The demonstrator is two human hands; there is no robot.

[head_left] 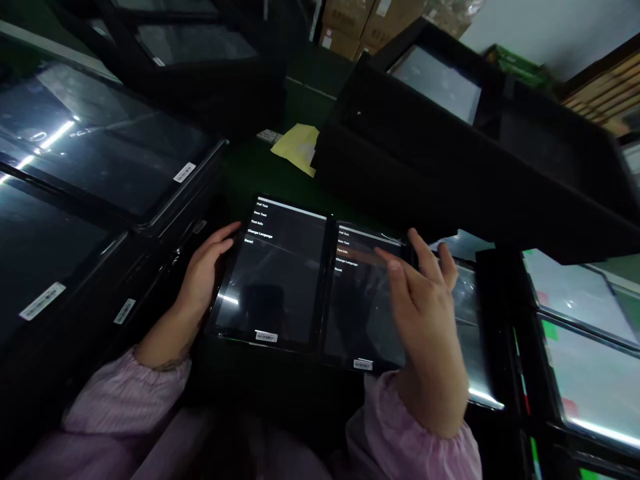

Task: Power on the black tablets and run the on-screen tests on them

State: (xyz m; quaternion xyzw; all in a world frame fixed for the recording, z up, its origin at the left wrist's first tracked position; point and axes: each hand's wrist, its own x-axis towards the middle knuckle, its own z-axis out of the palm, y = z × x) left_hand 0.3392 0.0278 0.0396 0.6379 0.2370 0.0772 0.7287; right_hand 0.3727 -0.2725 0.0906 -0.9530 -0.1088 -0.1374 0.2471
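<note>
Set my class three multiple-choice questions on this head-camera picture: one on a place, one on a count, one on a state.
1. Where is the left hand?
A) on a cardboard box
B) at the left tablet's edge
C) on the yellow paper

2. How many menu lines show on the left tablet?
A) five
B) three
C) eight

3. What state is the right tablet in?
A) face down
B) off and black
C) on, showing a menu

1 B: its fingers curl at that edge.
2 A: the lines run from Full Test to Reset.
3 C: menu text shows on its screen.

Cardboard boxes (350,27) piled at back; white wall (550,33) behind; slatted wooden rack (600,87) at right (room dimly lit).
</note>
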